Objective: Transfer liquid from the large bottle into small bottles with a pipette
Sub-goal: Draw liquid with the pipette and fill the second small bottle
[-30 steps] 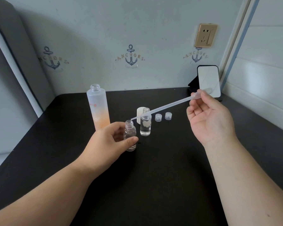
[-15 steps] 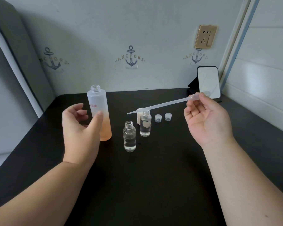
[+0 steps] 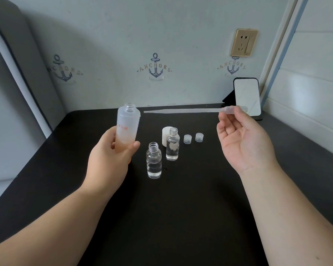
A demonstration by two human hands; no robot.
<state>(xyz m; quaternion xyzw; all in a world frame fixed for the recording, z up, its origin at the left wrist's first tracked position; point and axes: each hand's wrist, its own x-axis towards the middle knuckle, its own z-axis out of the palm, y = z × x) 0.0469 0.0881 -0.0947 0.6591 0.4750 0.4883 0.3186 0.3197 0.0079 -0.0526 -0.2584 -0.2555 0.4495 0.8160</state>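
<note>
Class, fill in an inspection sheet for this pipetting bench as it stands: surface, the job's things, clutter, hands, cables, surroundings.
Surface: black table, a dark speck by the nearer bottle.
Job's things: large bottle uncapped, tilted; two small bottles open, upright, holding clear liquid; pipette roughly level, tip beside the large bottle's mouth.
Clutter: white cap; two small caps; phone propped.
Hands: left hand grips the large bottle; right hand pinches the pipette bulb.
Cables: nothing seen.
Surroundings: wall socket, anchor wallpaper.
</note>
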